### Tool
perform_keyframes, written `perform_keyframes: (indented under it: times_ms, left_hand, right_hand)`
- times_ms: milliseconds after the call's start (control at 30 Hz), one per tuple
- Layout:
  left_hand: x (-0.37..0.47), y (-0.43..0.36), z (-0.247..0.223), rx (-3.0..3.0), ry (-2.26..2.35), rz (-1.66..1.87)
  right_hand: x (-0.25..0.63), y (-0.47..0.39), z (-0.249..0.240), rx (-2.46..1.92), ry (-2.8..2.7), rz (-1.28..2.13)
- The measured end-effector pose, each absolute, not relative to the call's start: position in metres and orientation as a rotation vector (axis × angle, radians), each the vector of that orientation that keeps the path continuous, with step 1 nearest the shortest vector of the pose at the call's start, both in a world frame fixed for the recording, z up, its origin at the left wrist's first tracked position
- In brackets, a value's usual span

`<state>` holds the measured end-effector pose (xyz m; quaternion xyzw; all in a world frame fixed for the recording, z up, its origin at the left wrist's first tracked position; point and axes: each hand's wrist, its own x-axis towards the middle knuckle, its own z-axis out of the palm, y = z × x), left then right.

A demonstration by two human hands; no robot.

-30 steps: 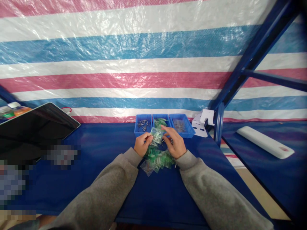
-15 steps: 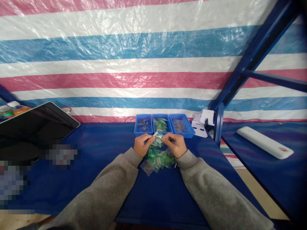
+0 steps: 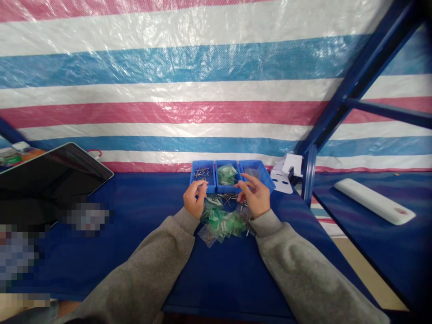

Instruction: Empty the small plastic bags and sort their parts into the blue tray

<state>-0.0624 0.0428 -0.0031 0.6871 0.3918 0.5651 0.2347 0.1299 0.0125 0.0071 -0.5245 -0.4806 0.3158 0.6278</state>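
Observation:
Three blue bins stand side by side: the left bin [image 3: 211,188] has loose metal screws, the middle one holds green-tinted bags [image 3: 227,174], and the right bin [image 3: 269,180] holds clear bags. In front of them lies a pile of small green and clear bags [image 3: 222,223], with dark screws [image 3: 227,197] at its back. My left hand [image 3: 195,198] is just before the left bin, fingertips curled close together; whatever they may hold is too small to tell. My right hand [image 3: 254,194] hovers at the front of the right bin, fingers apart and holding nothing.
A black screen [image 3: 50,180] lies at the left, with a blurred item [image 3: 89,217] beside it. White cut-out pieces [image 3: 282,180] stand right of the bins, near a blue metal post [image 3: 308,175]. A long white object [image 3: 374,200] rests on the right-hand surface.
My hands have moved apart from the bag they held together. A bag now lies on top in the middle bin, and the screws behind the pile are uncovered.

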Motion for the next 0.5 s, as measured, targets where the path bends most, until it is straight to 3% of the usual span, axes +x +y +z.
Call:
perform_keyframes:
  times_ms: [200,500]
  left_hand:
    - [-0.062,0.042,-0.001,1.907,1.054,1.554]
    - [-0.059,0.039,0.001,1.981,1.084,1.449]
  right_hand:
    - [0.138,0.015,-0.003,-1.512,-1.683,0.111]
    - [0.122,0.011,-0.013,-1.730,-2.092,-0.092]
